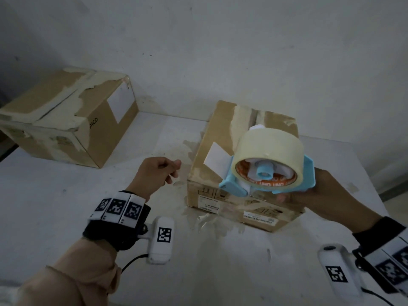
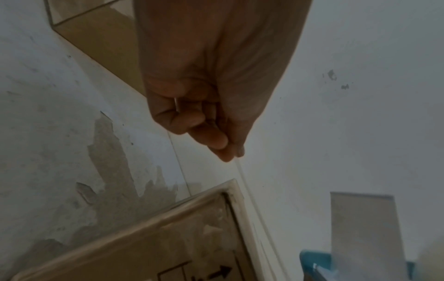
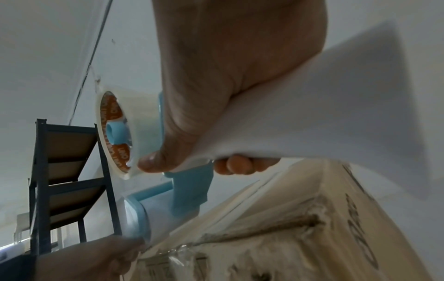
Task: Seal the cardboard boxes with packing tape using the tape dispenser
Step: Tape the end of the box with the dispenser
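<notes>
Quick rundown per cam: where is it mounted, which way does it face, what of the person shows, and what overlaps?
Head: on the head, looking down at the table; both forearms, left hand, right hand.
Left wrist: along the left hand toward the near box.
Right wrist: along the right hand gripping the tape dispenser.
Shared: all three show the near box and dispenser.

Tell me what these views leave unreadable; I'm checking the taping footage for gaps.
- Head view: the tape dispenser covers part of the near box's top seam.
- Left wrist view: the curled fingers of the left hand hide anything pinched.
- Right wrist view: the right hand hides the handle.
</notes>
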`<state>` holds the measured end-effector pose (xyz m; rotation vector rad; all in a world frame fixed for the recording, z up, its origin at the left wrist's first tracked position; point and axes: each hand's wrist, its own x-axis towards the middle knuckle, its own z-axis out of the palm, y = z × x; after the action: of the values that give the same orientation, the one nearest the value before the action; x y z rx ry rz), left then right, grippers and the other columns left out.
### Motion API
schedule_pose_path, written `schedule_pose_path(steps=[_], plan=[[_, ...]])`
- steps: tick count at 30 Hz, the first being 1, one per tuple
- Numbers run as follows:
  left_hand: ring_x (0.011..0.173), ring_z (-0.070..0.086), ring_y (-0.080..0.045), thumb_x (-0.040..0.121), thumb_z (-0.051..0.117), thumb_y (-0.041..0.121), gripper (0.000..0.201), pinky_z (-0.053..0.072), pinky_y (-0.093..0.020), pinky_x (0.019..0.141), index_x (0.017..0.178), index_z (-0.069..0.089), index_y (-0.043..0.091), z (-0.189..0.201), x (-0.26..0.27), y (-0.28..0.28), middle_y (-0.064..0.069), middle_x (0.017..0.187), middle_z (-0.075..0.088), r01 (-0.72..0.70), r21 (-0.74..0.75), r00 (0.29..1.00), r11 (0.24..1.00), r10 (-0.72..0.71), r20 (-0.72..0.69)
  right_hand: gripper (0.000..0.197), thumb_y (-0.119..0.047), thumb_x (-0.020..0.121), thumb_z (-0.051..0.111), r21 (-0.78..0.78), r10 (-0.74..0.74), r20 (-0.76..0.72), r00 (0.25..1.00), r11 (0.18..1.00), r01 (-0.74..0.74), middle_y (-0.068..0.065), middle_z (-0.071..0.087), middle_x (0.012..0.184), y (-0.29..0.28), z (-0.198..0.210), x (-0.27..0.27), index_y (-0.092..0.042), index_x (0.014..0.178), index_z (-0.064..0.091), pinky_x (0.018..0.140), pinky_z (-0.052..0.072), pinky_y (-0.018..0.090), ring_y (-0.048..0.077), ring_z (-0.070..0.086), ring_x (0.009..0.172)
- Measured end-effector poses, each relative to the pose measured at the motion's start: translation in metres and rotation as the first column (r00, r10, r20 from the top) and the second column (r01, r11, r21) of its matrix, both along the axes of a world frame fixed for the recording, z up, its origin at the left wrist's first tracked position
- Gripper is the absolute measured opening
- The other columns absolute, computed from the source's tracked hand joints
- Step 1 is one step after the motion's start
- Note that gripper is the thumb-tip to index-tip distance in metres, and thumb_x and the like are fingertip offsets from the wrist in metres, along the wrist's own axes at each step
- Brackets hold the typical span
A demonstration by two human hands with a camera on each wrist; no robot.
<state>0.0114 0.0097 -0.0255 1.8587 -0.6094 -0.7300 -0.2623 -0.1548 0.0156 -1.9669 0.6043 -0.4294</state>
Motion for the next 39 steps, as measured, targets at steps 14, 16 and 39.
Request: schedule_pose_path(steps=[14, 16, 39], plan=[[0.036, 0.045, 0.000, 0.088, 0.060, 0.021, 0.020, 0.036, -0.013, 0.042, 0.070, 0.063, 0.013, -0.012, 0.000, -0.001, 0.000, 0.061, 0.059, -0.011, 0.049, 0.999, 0.999, 0.013, -0.044, 0.055, -0.068, 0.029, 0.076, -0.013, 0.030, -0.075, 0.997, 0.999, -0.031, -0.021, 0.071, 0.086, -0.004, -0.009, 0.000, -0.051, 0.080, 0.065, 0.066, 0.054, 0.022, 0.004, 0.067, 0.081], [0.039, 0.045, -0.003, 0.088, 0.060, 0.023, 0.022, 0.035, -0.015, 0.043, 0.069, 0.062, 0.013, -0.018, -0.002, -0.002, -0.001, 0.061, 0.057, -0.012, 0.089, 0.997, 0.996, 0.018, -0.070, 0.042, -0.054, 0.036, 0.075, 0.004, 0.022, -0.059, 0.998, 1.000, -0.022, -0.024, 0.070, 0.080, -0.002, -0.010, 0.001, -0.051, 0.076, 0.066, 0.061, 0.050, 0.015, 0.000, 0.066, 0.077], [0.087, 0.055, -0.021, 0.093, 0.028, 0.056, 0.051, 0.042, -0.033, 0.075, 0.096, 0.057, 0.015, -0.025, -0.030, -0.020, -0.005, 0.095, 0.060, -0.102, 0.166, 0.984, 0.981, 0.124, -0.128, 0.034, 0.003, 0.064, 0.077, 0.016, -0.050, -0.099, 0.994, 0.999, 0.052, -0.028, 0.065, 0.061, 0.000, -0.015, 0.001, -0.027, 0.071, 0.064, 0.052, 0.041, 0.003, -0.013, 0.058, 0.060]])
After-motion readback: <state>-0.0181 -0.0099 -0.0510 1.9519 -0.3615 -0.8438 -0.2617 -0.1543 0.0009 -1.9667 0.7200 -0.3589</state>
